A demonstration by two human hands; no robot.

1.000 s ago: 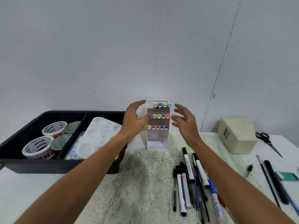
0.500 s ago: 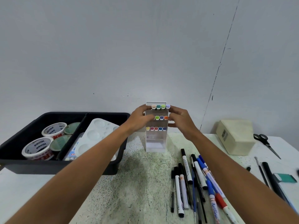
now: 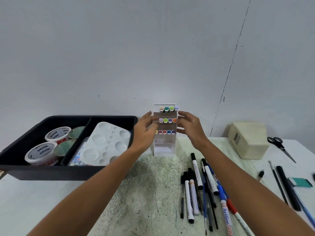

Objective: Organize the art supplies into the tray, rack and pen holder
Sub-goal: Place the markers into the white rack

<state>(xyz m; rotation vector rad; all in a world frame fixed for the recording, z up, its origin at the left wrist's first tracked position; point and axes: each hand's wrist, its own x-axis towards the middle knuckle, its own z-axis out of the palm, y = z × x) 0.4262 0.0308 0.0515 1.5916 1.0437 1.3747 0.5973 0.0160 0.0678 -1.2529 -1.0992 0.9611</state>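
Left hand (image 3: pixel 144 132) at the left side of the clear acrylic tiered marker rack (image 3: pixel 164 145); fingers loosely curved, tips against or just off the rack's left wall at the middle tiers. Contact cannot be confirmed. Right hand (image 3: pixel 190 126) mirrors it on the right side, fingers bent toward the rack's right wall at the same tiers; whether it grasps or only touches, I cannot tell. Neither hand visibly closes round the rack.

Rack stands upright at the far edge of the speckled white bench (image 3: pixel 148 193), near the middle, close to the wall. Three rows of pastel-capped square markers (image 3: pixel 167 120) fill its upper tiers; the bottom tier shows clear.

Right of the rack, under the right forearm, a loose heap of black, white and blue pens and markers (image 3: pixel 201 186) lies on the bench, pointing roughly front to back.

Left of the rack, a black plastic two-compartment tray (image 3: pixel 51 173) sits along the bench's left side. Left compartment: round white-lidded paint tubs (image 3: pixel 41 151). Right compartment: a white plastic mixing palette (image 3: pixel 104 143), tilted over other items.

Far right corner: a cream rectangular box (image 3: pixel 247 140), black-handled scissors (image 3: pixel 279 147) beside it. Near the right edge, thin black brushes (image 3: pixel 286 189) and a small teal eraser-like block (image 3: pixel 300 183).
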